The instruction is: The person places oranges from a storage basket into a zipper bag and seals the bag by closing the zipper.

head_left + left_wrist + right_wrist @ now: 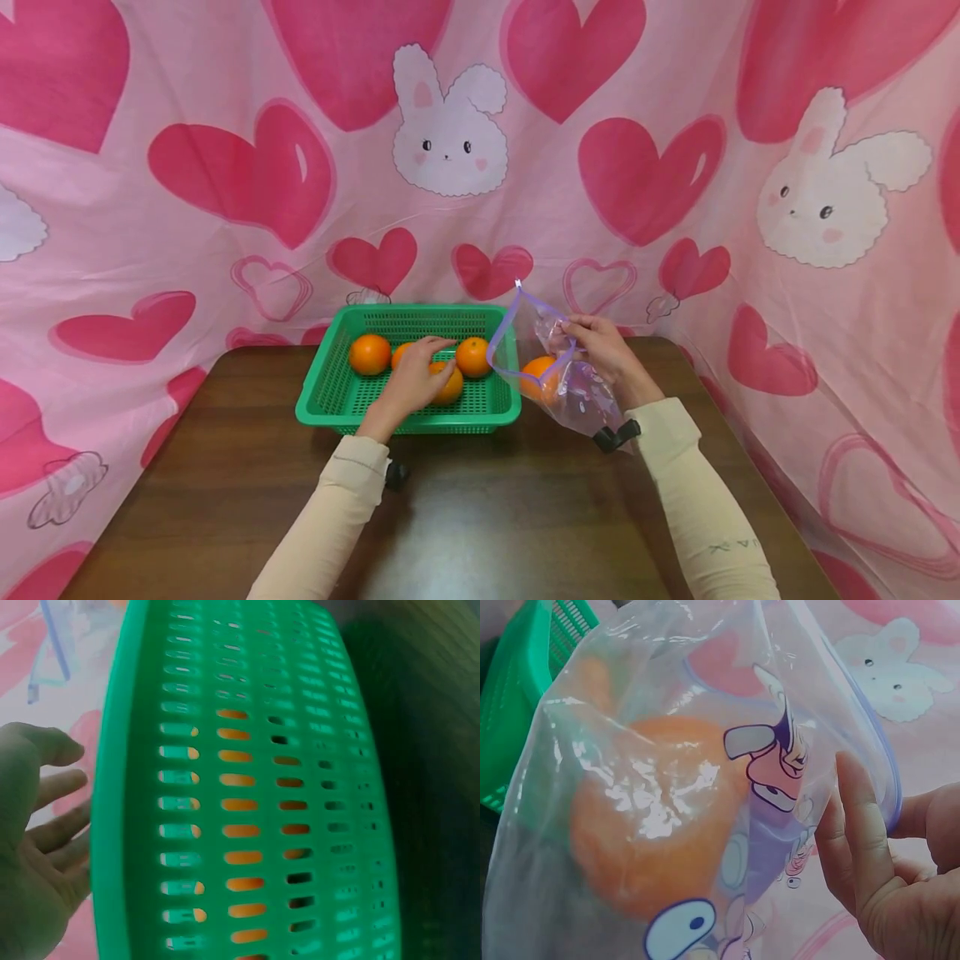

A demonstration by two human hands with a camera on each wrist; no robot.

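Observation:
My left hand hovers over the green plastic basket with fingers loosely curved and nothing between them. Several oranges lie inside, among them one orange beside the fingertips, one at the left and one at the right. The left wrist view shows the hand above the rim. With thumb and fingers, my right hand pinches the purple edge of a clear zip bag, whose mouth gapes towards the basket. An orange sits inside the printed bag.
The basket and hands are over a brown wooden table. Behind and to the right hangs a pink cloth with hearts and rabbits. The bag's mouth overlaps the basket's right rim in the head view.

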